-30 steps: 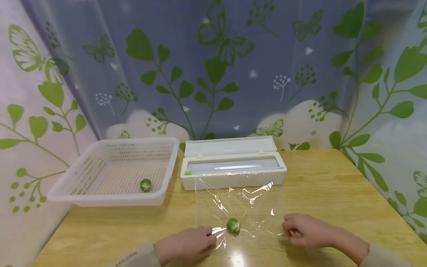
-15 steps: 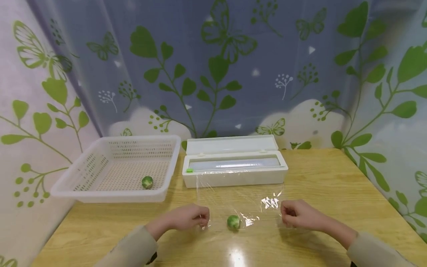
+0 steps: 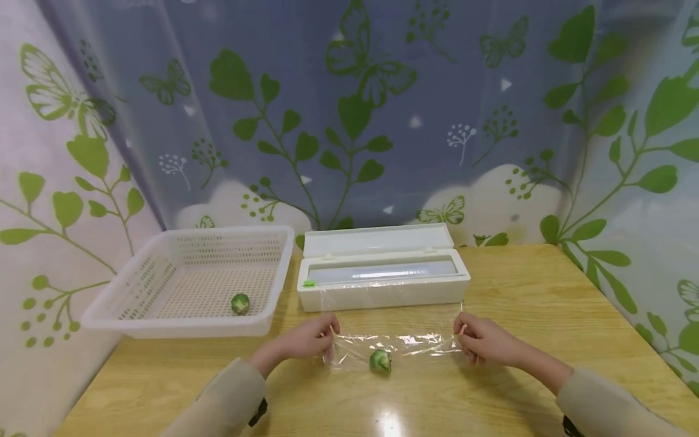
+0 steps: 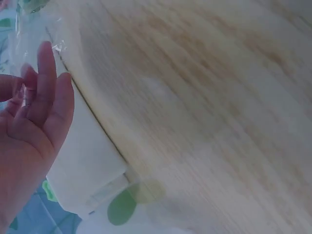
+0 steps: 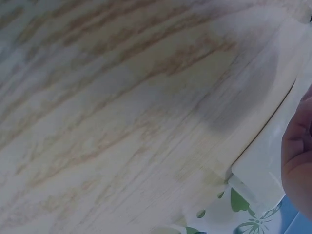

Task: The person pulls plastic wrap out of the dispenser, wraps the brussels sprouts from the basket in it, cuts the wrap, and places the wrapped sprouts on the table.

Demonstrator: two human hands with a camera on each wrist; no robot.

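Observation:
A sheet of clear plastic wrap [image 3: 415, 345] stretches between my two hands in front of the wrap box. My left hand [image 3: 311, 337] pinches its left side between thumb and finger; in the left wrist view the other fingers of the left hand [image 4: 36, 112] stand partly straight. My right hand [image 3: 486, 338] pinches the right side, and only part of the right hand [image 5: 298, 156] shows in the right wrist view. A green Brussels sprout [image 3: 380, 361] lies at the middle of the wrap's near part, overlapping the film in the head view.
Behind the wrap stands the white wrap box [image 3: 382, 297], lid raised, roll inside, a green slider [image 3: 309, 283] at its left. To the left is a white plastic basket [image 3: 185, 328] holding another Brussels sprout [image 3: 240, 304]. A patterned curtain surrounds the wooden table [image 3: 524, 285].
Both hands have moved away from me toward the box, bringing the wrap's held edge with them. The left hand has risen from the table and now pinches the film. The sprout has turned slightly.

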